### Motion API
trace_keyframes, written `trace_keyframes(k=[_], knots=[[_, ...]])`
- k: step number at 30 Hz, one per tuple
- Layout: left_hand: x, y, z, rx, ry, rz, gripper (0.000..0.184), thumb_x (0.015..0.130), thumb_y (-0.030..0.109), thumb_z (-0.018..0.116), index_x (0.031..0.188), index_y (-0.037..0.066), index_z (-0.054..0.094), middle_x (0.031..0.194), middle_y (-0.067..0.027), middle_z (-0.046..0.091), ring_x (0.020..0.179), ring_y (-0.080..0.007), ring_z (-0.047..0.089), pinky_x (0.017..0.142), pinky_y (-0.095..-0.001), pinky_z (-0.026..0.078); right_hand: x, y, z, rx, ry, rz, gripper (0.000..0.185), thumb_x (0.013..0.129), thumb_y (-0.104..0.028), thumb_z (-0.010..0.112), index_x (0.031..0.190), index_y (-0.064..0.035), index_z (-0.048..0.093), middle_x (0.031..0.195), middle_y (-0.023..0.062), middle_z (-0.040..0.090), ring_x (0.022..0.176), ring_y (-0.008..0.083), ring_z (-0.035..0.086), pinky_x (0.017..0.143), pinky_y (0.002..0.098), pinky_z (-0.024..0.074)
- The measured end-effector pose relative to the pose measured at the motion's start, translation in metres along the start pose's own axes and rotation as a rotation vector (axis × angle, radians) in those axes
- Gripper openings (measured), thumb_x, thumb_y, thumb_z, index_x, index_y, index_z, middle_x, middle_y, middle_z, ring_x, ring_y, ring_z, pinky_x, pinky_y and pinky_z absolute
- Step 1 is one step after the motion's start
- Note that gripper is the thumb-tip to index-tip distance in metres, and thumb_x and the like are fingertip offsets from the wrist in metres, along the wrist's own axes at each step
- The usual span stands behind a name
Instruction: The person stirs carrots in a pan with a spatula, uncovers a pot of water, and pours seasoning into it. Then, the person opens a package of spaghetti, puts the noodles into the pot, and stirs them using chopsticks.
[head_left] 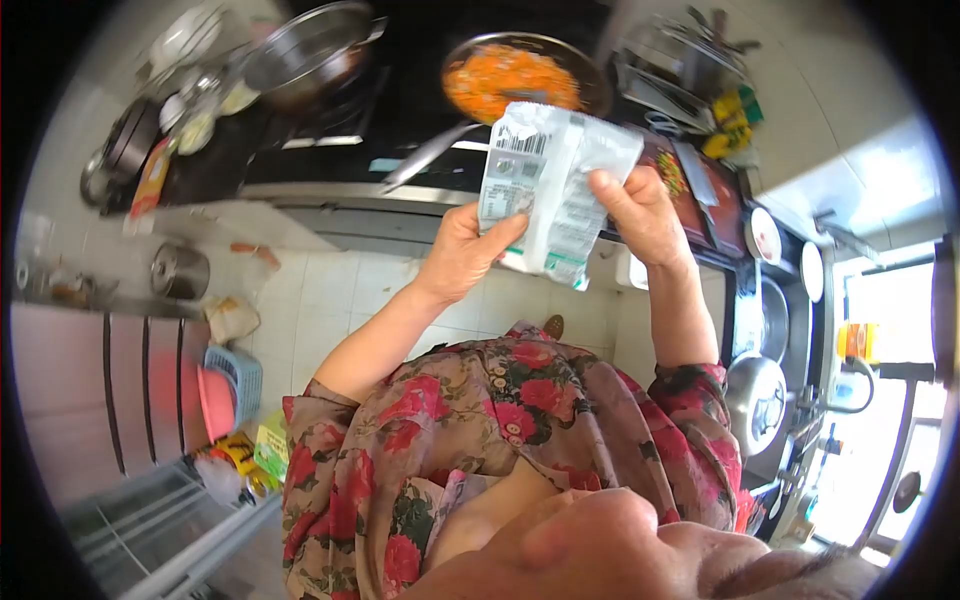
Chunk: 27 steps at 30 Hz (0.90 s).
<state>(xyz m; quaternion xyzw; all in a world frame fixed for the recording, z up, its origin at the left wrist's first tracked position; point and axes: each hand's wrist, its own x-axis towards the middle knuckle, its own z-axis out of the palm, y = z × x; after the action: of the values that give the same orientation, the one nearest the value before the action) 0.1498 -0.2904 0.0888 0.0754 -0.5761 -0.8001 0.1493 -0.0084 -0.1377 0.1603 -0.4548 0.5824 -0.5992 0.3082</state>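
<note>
Both my hands hold a white and silver plastic packet (pixel 545 200), with a barcode, small print and a green strip on the side facing me. My left hand (pixel 460 255) grips its lower left edge, thumb on the front. At the upper right edge, my right hand (pixel 645 215) pinches it between the thumb and the fingers, which are partly hidden behind. Just beyond the packet is a frying pan (pixel 592 85) on the stove, holding shredded orange food (pixel 510 80), with its handle (pixel 430 160) toward me.
Right of the stove, a knife (pixel 694 172) and chopped greens (pixel 670 175) lie on a red-brown board (pixel 725 222). A wok (pixel 310 55) stands at the back left. A sink (pixel 770 450) is at right; an open drawer (pixel 150 540) is at lower left.
</note>
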Motion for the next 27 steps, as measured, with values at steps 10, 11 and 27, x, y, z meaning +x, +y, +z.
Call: trace_keyframes(k=[10,11,27], knots=[[-0.033,0.07,-0.076,-0.153,0.402,0.409,0.022,0.095,0.019,0.056,0.101,0.0,0.064,0.085,-0.0004,0.066,0.069,-0.0029,0.054,0.059,-0.0202,0.046,0.066,0.032,0.155,0.303,-0.113,0.033,0.064,0.09,-0.048,0.056,0.129,0.0006,0.041,0.113,0.0158,0.059,0.092,0.0266,0.064,0.068,0.034,0.0544],[-0.027,0.072,-0.082,-0.133,0.331,0.424,0.023,0.096,0.018,0.055,0.107,-0.001,0.06,0.092,-0.0024,0.065,0.077,-0.0048,0.057,0.065,-0.0215,0.049,0.08,0.029,0.157,0.267,-0.038,0.059,0.054,0.095,-0.042,0.051,0.125,0.0017,0.043,0.107,0.0158,0.061,0.085,0.0251,0.066,0.062,0.0317,0.0546],[0.135,0.15,-0.196,-0.262,0.343,0.353,0.035,0.098,0.029,0.045,0.124,0.006,0.046,0.118,-0.0057,0.054,0.109,-0.0151,0.052,0.097,-0.0377,0.04,0.351,-0.016,0.136,-0.219,0.097,-0.257,0.031,0.1,-0.025,0.044,0.104,0.0033,0.054,0.076,0.0092,0.064,0.055,0.0097,0.061,0.042,0.018,0.0424]])
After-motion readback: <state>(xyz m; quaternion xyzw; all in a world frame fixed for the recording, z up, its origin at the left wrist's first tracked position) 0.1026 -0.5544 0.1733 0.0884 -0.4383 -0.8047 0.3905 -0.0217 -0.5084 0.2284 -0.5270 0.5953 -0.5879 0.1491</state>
